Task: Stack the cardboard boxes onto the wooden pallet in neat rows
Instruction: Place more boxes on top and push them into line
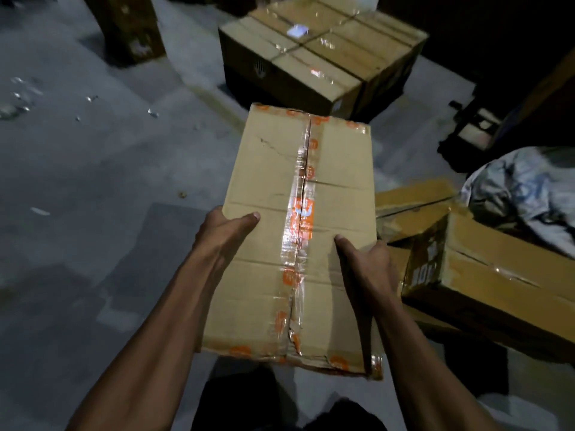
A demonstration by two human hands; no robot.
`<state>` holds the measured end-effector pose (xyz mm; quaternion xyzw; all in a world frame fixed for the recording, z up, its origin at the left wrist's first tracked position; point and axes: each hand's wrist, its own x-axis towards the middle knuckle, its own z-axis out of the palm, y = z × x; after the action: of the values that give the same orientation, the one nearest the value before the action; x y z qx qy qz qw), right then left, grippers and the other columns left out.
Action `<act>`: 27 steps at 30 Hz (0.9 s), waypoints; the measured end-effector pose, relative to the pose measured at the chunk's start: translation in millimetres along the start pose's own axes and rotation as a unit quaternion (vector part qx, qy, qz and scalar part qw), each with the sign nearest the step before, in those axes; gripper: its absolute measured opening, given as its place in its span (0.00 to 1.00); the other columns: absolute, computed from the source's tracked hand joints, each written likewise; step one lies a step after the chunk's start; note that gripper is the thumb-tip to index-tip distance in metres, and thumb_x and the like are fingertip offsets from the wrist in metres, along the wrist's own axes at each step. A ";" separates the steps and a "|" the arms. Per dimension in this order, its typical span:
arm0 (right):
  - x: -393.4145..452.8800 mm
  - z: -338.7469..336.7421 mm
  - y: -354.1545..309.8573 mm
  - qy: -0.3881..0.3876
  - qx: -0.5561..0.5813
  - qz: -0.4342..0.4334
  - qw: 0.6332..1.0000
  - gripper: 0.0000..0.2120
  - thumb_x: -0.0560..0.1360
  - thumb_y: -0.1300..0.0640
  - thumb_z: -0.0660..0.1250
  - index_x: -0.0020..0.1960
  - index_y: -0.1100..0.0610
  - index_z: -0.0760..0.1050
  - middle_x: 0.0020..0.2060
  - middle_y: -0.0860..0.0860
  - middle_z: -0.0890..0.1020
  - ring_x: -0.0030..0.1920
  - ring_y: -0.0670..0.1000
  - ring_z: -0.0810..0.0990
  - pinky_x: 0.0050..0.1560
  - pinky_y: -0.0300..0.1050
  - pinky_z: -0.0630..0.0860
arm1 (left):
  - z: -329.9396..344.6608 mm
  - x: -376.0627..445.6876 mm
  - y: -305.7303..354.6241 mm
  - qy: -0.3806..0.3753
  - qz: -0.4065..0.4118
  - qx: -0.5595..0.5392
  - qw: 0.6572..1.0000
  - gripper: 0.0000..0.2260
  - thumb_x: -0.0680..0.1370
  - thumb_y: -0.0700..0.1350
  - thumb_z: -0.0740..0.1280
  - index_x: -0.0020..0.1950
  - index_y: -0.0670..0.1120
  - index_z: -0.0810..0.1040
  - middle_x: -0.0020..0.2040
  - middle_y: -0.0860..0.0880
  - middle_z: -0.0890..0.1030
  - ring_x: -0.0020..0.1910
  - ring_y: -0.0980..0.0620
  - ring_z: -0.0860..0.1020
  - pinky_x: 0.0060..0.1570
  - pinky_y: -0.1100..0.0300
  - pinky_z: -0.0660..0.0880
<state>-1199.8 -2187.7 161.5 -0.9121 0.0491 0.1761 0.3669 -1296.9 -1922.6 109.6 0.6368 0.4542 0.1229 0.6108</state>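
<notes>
Head view, and I'm looking right down at my hands. Left hand (222,233) has its thumb lying flat over the top of the cardboard box (298,237), with the fingers wrapped round the left edge out of sight. Right hand (368,269) is doing the same on the right edge, thumb on top and fingers clamped round the side. So the box is held up in the air between both hands, long way pointing away from me, with a shiny taped seam with orange print (300,231) running down the middle.

Below it is a grey concrete floor (93,188), pretty dim, with a few bright scraps of litter (18,101) off to the left. Straight ahead sits a stack of taped boxes (320,54) packed tight in rows. To my right there's an open, battered carton (485,275) touching a flattened one, and a crumpled grey sheet (525,194) behind it. Rest of the room is dark.
</notes>
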 end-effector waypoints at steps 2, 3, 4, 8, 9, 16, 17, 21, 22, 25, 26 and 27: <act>-6.2 -10.5 -20.9 0.005 -0.013 -0.016 1.000 0.46 0.60 0.20 0.61 0.62 0.54 0.71 0.56 0.55 0.80 0.55 0.61 0.79 0.56 0.59 0.78 | -10.9 1.0 22.4 0.002 0.000 -0.004 1.000 0.38 0.49 0.71 0.79 0.54 0.56 0.82 0.47 0.56 0.86 0.47 0.49 0.85 0.53 0.46 0.81; -9.3 -16.1 -31.9 0.007 -0.023 -0.021 0.999 0.45 0.61 0.20 0.61 0.62 0.55 0.71 0.55 0.56 0.80 0.55 0.61 0.79 0.55 0.59 0.78 | -14.8 3.1 32.4 -0.002 -0.005 0.000 1.000 0.38 0.49 0.72 0.78 0.54 0.57 0.82 0.46 0.55 0.86 0.47 0.48 0.85 0.53 0.46 0.81; -10.0 -20.4 -39.5 0.009 -0.025 -0.024 0.999 0.45 0.62 0.20 0.61 0.62 0.56 0.72 0.55 0.56 0.80 0.54 0.61 0.79 0.54 0.59 0.79 | -17.2 0.7 44.4 0.000 -0.005 0.008 1.000 0.37 0.49 0.72 0.78 0.54 0.57 0.82 0.46 0.56 0.86 0.47 0.48 0.85 0.52 0.46 0.81; -7.0 -38.9 -73.9 0.031 -0.001 -0.026 0.999 0.46 0.62 0.21 0.62 0.64 0.55 0.72 0.59 0.57 0.80 0.57 0.62 0.79 0.57 0.57 0.77 | -21.0 7.1 88.4 0.030 0.015 0.034 0.999 0.42 0.48 0.78 0.74 0.57 0.59 0.80 0.47 0.56 0.86 0.47 0.48 0.84 0.52 0.46 0.81; -3.5 -43.1 -81.9 0.036 0.000 -0.026 0.999 0.45 0.63 0.22 0.63 0.66 0.55 0.70 0.61 0.57 0.79 0.59 0.62 0.78 0.58 0.57 0.77 | -19.2 14.0 97.7 0.026 0.018 0.039 0.999 0.44 0.47 0.79 0.73 0.58 0.58 0.80 0.49 0.56 0.85 0.48 0.47 0.84 0.52 0.46 0.80; 63.4 -62.7 -142.4 0.078 -0.008 -0.023 0.997 0.37 0.66 0.25 0.65 0.58 0.56 0.72 0.53 0.55 0.80 0.53 0.62 0.78 0.51 0.53 0.77 | 16.0 57.7 184.8 0.023 0.056 0.056 0.997 0.35 0.55 0.73 0.74 0.54 0.54 0.81 0.44 0.53 0.85 0.44 0.47 0.84 0.51 0.47 0.81; 78.1 -64.0 -151.4 0.080 -0.007 -0.027 0.996 0.36 0.67 0.26 0.65 0.57 0.56 0.71 0.52 0.56 0.79 0.53 0.62 0.78 0.51 0.53 0.77 | 23.8 70.6 194.5 0.024 0.054 0.055 0.997 0.34 0.55 0.72 0.74 0.54 0.53 0.81 0.44 0.53 0.85 0.44 0.46 0.84 0.50 0.47 0.81; 151.4 -66.1 -190.8 0.098 0.002 -0.036 0.995 0.34 0.68 0.27 0.66 0.57 0.56 0.72 0.55 0.57 0.80 0.54 0.62 0.78 0.48 0.50 0.74 | 59.4 146.0 231.2 -0.004 0.069 0.023 0.997 0.36 0.51 0.74 0.77 0.51 0.55 0.83 0.43 0.52 0.86 0.43 0.45 0.85 0.50 0.43 0.81; 171.0 -68.0 -201.7 0.100 0.008 -0.035 0.994 0.34 0.69 0.27 0.66 0.58 0.56 0.72 0.56 0.58 0.80 0.55 0.63 0.78 0.47 0.50 0.72 | 69.3 162.1 245.2 -0.008 0.069 0.023 0.997 0.36 0.52 0.73 0.77 0.52 0.54 0.83 0.43 0.51 0.86 0.43 0.44 0.85 0.50 0.42 0.81; 221.4 -77.3 -233.9 0.105 0.017 -0.037 0.994 0.33 0.69 0.28 0.66 0.58 0.56 0.72 0.57 0.58 0.80 0.57 0.63 0.78 0.47 0.50 0.71 | 96.1 188.7 296.1 -0.020 0.091 0.039 0.995 0.34 0.56 0.69 0.75 0.54 0.51 0.82 0.44 0.50 0.86 0.44 0.44 0.84 0.50 0.43 0.81; 237.7 -79.9 -243.8 0.107 0.022 -0.038 0.993 0.33 0.69 0.28 0.66 0.58 0.56 0.71 0.57 0.58 0.79 0.57 0.63 0.77 0.48 0.50 0.71 | 104.5 199.5 310.6 -0.024 0.093 0.038 0.995 0.33 0.56 0.69 0.74 0.54 0.50 0.82 0.45 0.49 0.86 0.45 0.44 0.84 0.51 0.44 0.81; 252.7 -82.4 -253.8 0.109 0.026 -0.040 0.993 0.34 0.69 0.28 0.66 0.58 0.56 0.71 0.57 0.58 0.79 0.57 0.63 0.77 0.47 0.49 0.70 | 111.4 210.3 323.9 -0.026 0.093 0.036 0.995 0.34 0.56 0.69 0.73 0.54 0.50 0.81 0.45 0.49 0.86 0.45 0.43 0.84 0.52 0.44 0.81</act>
<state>-885.0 -2050.0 291.8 -0.9174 0.0572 0.0596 0.3894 -961.7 -1792.1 289.0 0.7010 0.3806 0.1460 0.5852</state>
